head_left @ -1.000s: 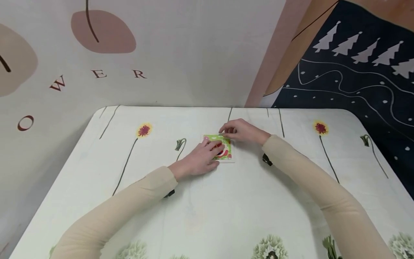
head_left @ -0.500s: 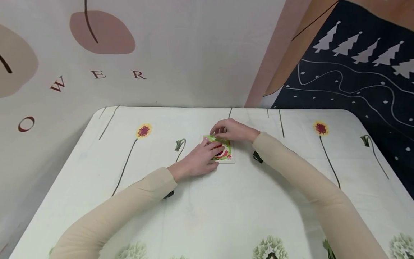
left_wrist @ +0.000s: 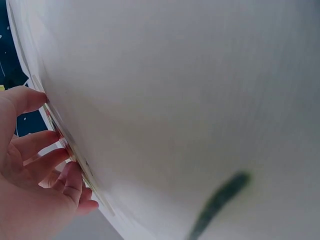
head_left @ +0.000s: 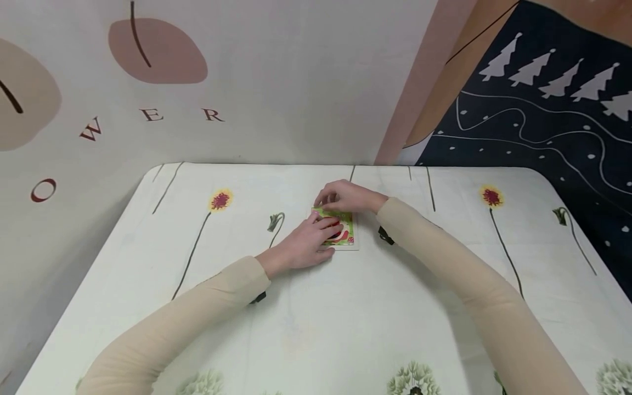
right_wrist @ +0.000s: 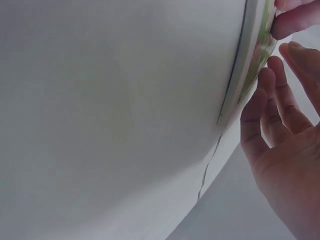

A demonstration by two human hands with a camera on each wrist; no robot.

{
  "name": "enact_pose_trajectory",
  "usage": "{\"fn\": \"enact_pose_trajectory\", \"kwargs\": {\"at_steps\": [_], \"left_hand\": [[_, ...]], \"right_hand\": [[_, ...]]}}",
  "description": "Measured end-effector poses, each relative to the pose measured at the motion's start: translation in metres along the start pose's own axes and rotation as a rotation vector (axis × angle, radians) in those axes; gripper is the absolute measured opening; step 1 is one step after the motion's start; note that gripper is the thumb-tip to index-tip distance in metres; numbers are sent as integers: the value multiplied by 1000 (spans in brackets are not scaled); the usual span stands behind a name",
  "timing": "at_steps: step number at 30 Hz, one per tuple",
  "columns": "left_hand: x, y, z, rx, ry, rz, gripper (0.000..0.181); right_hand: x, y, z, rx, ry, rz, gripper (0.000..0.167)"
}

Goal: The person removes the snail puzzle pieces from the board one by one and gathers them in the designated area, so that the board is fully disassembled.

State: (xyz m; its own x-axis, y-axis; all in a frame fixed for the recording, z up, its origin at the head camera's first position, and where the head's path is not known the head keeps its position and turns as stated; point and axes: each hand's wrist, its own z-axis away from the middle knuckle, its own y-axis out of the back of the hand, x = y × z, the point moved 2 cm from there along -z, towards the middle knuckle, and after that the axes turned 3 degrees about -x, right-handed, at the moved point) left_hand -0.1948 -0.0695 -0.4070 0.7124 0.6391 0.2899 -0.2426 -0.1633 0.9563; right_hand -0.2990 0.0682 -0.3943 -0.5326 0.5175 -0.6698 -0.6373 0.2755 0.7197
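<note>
A small square picture piece (head_left: 349, 237), green with red and pink shapes, lies flat on the cloth-covered table, its pale border showing at the lower right. My left hand (head_left: 305, 242) rests on its left part with spread fingers; in the left wrist view the hand (left_wrist: 37, 165) touches the piece's surface (left_wrist: 64, 142) with thumb and fingertips. My right hand (head_left: 348, 197) is over the top edge, fingers bent downward. In the right wrist view its fingertips (right_wrist: 266, 75) are close by the green surface (right_wrist: 260, 55); whether they pinch anything is hidden.
The white tablecloth (head_left: 316, 329) has printed flowers and stems. Behind the table's far edge hangs a pale backdrop (head_left: 296, 82) with letters and rounded shapes, and at the right a dark cloth (head_left: 533, 120) with white trees.
My right hand has slid leftward along the top edge of the piece, toward its upper left corner. My left hand has stayed in place.
</note>
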Motion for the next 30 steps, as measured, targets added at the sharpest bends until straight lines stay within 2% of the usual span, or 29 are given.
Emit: {"fn": "enact_pose_trajectory", "kwargs": {"at_steps": [6,14,24,30], "left_hand": [[0,-1,0,-3,2,-3,52],[1,-3,1,15,0,6,50],[3,-4,0,-9,-7,-4,50],[1,-3,0,-16,10,-21,50]], "right_hand": [[-1,-4,-3,-41,-21,17,23],[-2,-9,-6,-57,-43,7,24],[-4,-11,-2,-46,-75,-17,23],[-9,-12,-3,-23,-61,-16,20]]}}
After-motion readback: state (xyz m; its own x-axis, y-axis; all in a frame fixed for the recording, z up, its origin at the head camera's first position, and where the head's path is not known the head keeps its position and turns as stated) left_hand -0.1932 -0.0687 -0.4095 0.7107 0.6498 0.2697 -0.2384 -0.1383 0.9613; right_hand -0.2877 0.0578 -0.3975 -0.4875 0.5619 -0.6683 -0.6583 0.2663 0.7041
